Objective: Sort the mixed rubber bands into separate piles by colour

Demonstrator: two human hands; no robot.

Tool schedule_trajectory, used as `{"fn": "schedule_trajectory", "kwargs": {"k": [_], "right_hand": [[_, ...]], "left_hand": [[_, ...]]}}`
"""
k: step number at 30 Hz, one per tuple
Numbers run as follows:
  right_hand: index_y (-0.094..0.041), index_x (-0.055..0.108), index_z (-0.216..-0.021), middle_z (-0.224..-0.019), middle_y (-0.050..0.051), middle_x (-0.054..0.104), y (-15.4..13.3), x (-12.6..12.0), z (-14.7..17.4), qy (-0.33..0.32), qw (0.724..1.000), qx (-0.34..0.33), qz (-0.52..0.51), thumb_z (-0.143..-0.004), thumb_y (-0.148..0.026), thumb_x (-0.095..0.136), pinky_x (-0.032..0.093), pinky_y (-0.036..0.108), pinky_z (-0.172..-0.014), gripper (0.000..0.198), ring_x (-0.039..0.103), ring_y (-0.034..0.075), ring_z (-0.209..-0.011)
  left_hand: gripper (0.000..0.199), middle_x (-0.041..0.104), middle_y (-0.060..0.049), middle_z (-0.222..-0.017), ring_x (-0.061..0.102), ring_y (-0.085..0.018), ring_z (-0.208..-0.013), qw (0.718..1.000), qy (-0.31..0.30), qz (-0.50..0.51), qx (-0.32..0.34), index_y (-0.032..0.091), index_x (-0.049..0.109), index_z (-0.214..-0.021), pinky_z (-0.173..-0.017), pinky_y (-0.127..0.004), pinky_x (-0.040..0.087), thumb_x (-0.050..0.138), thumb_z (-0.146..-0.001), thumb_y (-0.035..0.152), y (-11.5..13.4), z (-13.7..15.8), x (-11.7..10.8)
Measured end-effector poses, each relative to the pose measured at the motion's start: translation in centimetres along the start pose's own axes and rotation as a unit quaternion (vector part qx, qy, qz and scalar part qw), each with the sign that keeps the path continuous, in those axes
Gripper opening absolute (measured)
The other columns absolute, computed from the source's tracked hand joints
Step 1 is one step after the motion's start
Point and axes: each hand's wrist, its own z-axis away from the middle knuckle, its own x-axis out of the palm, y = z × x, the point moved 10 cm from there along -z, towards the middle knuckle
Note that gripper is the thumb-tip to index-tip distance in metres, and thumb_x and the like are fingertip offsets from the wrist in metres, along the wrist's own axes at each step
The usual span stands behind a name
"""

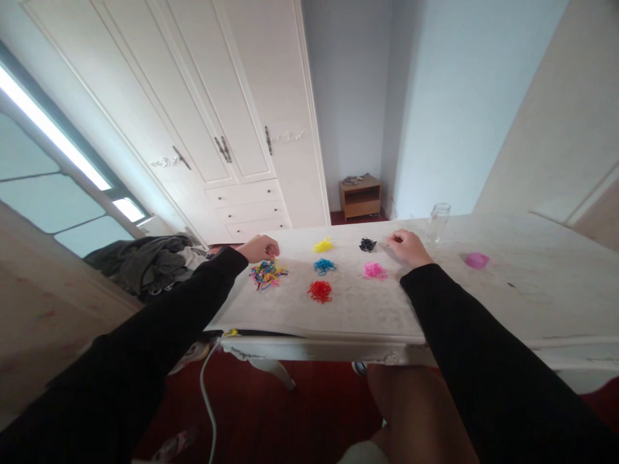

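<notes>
At the far edge of a pile of mixed-colour rubber bands (267,275), my left hand (260,248) is closed in a pinch, with a small coloured strand, seemingly a rubber band, at its fingertips. My right hand (406,247) is held closed just right of a heap of black rubber bands (368,245); whatever its fingers hold is too small to make out. Between the hands lie heaps sorted by colour: yellow rubber bands (323,245), blue rubber bands (324,266), red rubber bands (320,292) and pink rubber bands (375,270).
A clear glass jar (438,223) stands behind my right hand on the white table (367,316). Farther right lies a pink-purple rounded object (477,260). A white cable (207,399) hangs off the front edge. Dark clothes (145,261) are heaped beyond the table's left side.
</notes>
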Motion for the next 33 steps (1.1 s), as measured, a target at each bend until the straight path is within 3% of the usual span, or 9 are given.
{"fn": "schedule_trajectory", "kwargs": {"k": [10,20,26,33], "right_hand": [[-0.021,0.054,-0.057,-0.063,0.003,0.061,-0.2,-0.1,0.2,0.004,1.0,0.007,-0.002,-0.074,-0.033,0.059,0.038,0.032,-0.068,0.022,0.054,0.019,-0.067],[-0.021,0.056,-0.057,-0.063,0.003,0.061,-0.2,0.0,0.2,-0.003,1.0,0.008,-0.002,-0.074,-0.034,0.058,0.038,0.032,-0.067,0.022,0.055,0.018,-0.066],[-0.021,0.055,-0.056,-0.063,0.002,0.061,-0.2,0.0,0.2,-0.003,1.0,0.009,-0.002,-0.075,-0.033,0.06,0.038,0.032,-0.067,0.023,0.054,0.018,-0.067],[-0.021,0.055,-0.056,-0.061,0.002,0.061,-0.1,0.1,0.2,-0.009,1.0,0.014,0.002,-0.075,-0.033,0.06,0.037,0.032,-0.066,0.023,0.053,0.018,-0.066]], "left_hand": [[0.022,0.077,-0.004,-0.075,0.07,-0.017,-0.072,0.999,-0.041,-0.019,0.016,0.017,0.078,-0.083,-0.067,-0.024,0.05,0.072,-0.067,0.031,-0.7,0.5,0.4],[0.02,0.075,-0.004,-0.076,0.068,-0.018,-0.074,0.999,-0.001,-0.042,0.019,0.017,0.076,-0.083,-0.069,-0.025,0.048,0.065,-0.072,0.029,-1.2,0.2,-0.7],[0.02,0.077,-0.005,-0.08,0.07,-0.018,-0.077,0.998,0.051,-0.023,0.028,0.017,0.075,-0.084,-0.073,-0.026,0.051,0.07,-0.074,0.033,-0.1,-0.1,-2.0],[0.022,0.078,-0.005,-0.077,0.072,-0.019,-0.074,0.999,-0.024,0.01,0.03,0.016,0.076,-0.085,-0.07,-0.026,0.052,0.072,-0.069,0.032,0.0,0.1,-0.3]]}}
